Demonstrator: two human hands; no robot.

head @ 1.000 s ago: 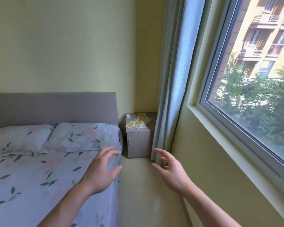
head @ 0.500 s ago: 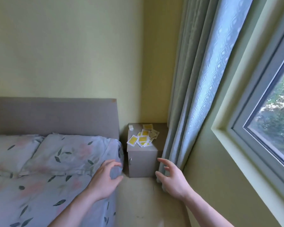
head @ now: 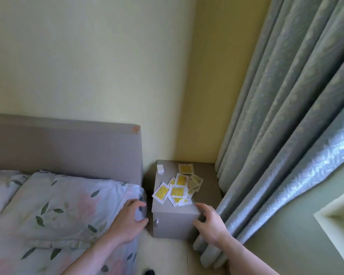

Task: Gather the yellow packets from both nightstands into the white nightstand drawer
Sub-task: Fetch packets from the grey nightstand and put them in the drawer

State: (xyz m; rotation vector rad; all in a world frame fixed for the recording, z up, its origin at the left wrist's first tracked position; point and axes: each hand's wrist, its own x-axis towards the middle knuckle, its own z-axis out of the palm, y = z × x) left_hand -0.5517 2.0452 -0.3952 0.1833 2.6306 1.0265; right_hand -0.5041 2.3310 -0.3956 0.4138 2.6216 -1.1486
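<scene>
I count about eight yellow packets (head: 176,189) on one grey nightstand (head: 175,225). My left hand (head: 127,223) and right hand (head: 211,225) are wide, holding nothing, beside the bed (head: 48,215) and curtain (head: 286,135).

Floral pillow (head: 64,203) below grey headboard (head: 68,147), curtain (head: 286,116) right

Soft daylight from right, slight motion blur

Both hands (head: 127,221) (head: 211,223) outstretched, fingers loosely curled
</scene>
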